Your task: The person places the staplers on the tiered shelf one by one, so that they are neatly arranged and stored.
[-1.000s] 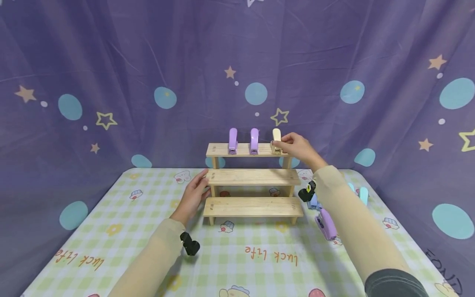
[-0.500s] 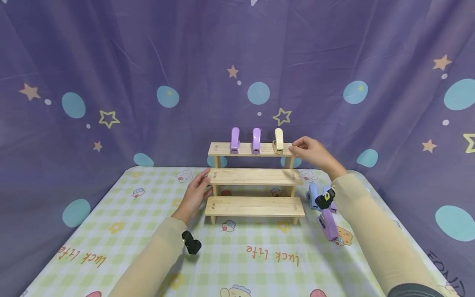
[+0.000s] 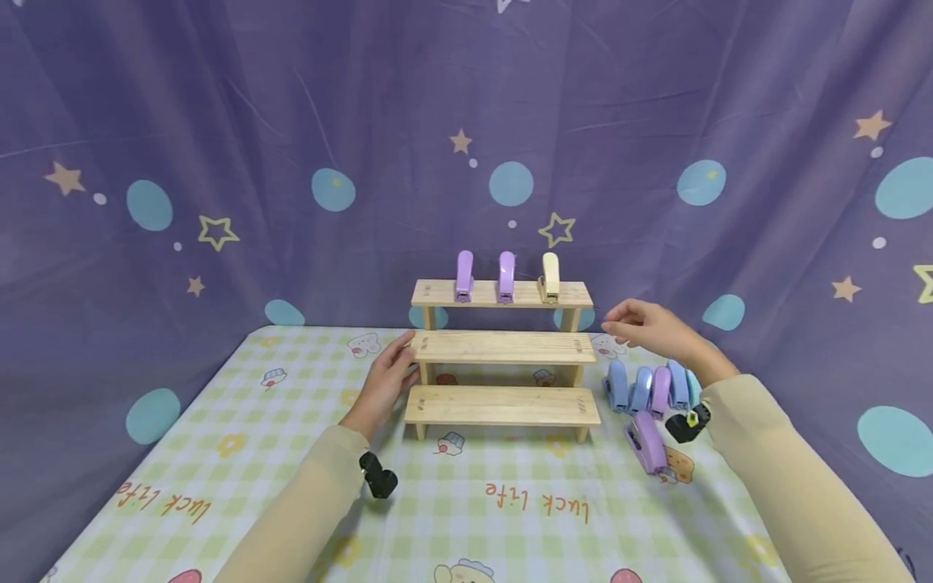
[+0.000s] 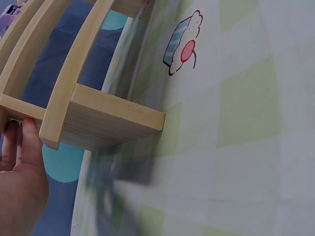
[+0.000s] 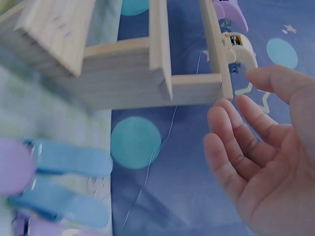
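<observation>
A three-tier wooden display shelf (image 3: 503,346) stands on the table. Two purple staplers, the left one (image 3: 464,276) and the middle one (image 3: 506,277), stand on its top tier. To their right is a cream stapler (image 3: 550,278). My left hand (image 3: 384,382) touches the left end of the shelf near the middle tier; in the left wrist view its fingers (image 4: 30,142) lie fairly straight against the side bar. My right hand (image 3: 652,330), its fingers loosely bent around nothing, hangs in the air right of the shelf, apart from the cream stapler.
Several blue, purple and teal staplers stand in a row at the right, among them a blue stapler (image 3: 616,386). A purple stapler (image 3: 646,442) lies in front of them. A checked cloth (image 3: 291,453) covers the table; a purple curtain (image 3: 408,97) hangs behind.
My right hand has let go of the cream stapler on the top tier and moved right and down, away from the shelf. The left hand stays at the shelf's left end.
</observation>
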### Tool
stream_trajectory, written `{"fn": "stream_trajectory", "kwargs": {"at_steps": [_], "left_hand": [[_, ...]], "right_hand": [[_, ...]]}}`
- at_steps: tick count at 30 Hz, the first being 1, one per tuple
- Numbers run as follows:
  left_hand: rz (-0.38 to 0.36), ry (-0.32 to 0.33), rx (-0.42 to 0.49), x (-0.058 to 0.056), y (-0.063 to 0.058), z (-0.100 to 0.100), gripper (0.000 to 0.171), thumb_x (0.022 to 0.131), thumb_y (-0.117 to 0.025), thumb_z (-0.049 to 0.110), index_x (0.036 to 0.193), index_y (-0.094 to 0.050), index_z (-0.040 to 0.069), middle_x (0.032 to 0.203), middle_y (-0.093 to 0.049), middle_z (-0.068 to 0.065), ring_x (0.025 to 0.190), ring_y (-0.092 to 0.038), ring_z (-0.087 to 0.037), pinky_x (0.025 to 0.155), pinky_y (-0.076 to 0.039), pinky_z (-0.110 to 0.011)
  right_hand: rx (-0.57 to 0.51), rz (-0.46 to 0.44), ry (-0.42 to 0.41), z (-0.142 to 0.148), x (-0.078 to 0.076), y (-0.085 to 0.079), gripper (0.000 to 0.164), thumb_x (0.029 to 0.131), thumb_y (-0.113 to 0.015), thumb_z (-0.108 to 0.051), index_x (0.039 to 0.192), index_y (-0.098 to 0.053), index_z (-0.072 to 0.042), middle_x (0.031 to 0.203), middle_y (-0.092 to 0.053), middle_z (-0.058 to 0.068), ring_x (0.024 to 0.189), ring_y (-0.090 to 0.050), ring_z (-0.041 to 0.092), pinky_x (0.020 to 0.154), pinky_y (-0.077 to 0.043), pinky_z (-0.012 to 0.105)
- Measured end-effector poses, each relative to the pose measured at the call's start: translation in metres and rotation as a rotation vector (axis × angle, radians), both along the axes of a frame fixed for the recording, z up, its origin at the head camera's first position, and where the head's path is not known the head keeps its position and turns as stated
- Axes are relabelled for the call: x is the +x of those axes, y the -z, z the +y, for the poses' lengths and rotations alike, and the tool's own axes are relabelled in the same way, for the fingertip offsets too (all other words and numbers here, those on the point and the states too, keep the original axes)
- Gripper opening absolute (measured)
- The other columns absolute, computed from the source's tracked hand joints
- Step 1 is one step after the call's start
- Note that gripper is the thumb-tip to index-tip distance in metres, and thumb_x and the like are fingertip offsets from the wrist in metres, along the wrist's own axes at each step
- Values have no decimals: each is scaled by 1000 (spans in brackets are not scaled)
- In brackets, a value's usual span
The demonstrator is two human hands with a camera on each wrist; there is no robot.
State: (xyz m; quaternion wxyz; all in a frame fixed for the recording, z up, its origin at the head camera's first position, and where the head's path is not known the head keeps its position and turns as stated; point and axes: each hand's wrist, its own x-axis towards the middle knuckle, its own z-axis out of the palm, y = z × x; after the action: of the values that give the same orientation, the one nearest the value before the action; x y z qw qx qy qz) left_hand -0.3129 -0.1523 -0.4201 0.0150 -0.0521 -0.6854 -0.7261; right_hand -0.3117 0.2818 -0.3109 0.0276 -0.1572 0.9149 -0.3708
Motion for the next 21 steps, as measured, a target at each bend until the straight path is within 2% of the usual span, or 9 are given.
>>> {"fn": "stream_trajectory", "kwargs": {"at_steps": [3,9,16,21], "left_hand": [[5,3,6,0,1,0,51,109,-47,27,157,-35,16,146,-45,-14,135,-45,-30,112,-42,-42],[3,7,14,0,2,-1,52,109,-47,26,158,-34,15,146,-44,-15,135,-44,-30,113,-41,-42],[2,3,15,-1,3,-1,51,109,-47,27,157,-36,17,146,-45,-14,135,-45,-30,113,-41,-41],[-1,2,12,0,2,0,49,109,-47,26,156,-37,19,145,-46,-13,135,-46,-28,112,-42,-40]], "right_hand": [[15,-16,-10,10,6,8,43,101,-60,-42,122,-59,-5,107,-66,8,93,-63,22,84,-56,43],[12,-73,-37,30,21,25,43,101,-62,-39,125,-57,-4,106,-65,10,96,-64,30,87,-56,51],[20,-142,-96,52,36,46,40,99,-65,-30,126,-57,-1,109,-65,15,99,-62,34,83,-57,42],[-27,-177,-173,63,48,61,37,100,-63,-21,125,-55,5,105,-65,15,98,-63,33,82,-57,35]]}}
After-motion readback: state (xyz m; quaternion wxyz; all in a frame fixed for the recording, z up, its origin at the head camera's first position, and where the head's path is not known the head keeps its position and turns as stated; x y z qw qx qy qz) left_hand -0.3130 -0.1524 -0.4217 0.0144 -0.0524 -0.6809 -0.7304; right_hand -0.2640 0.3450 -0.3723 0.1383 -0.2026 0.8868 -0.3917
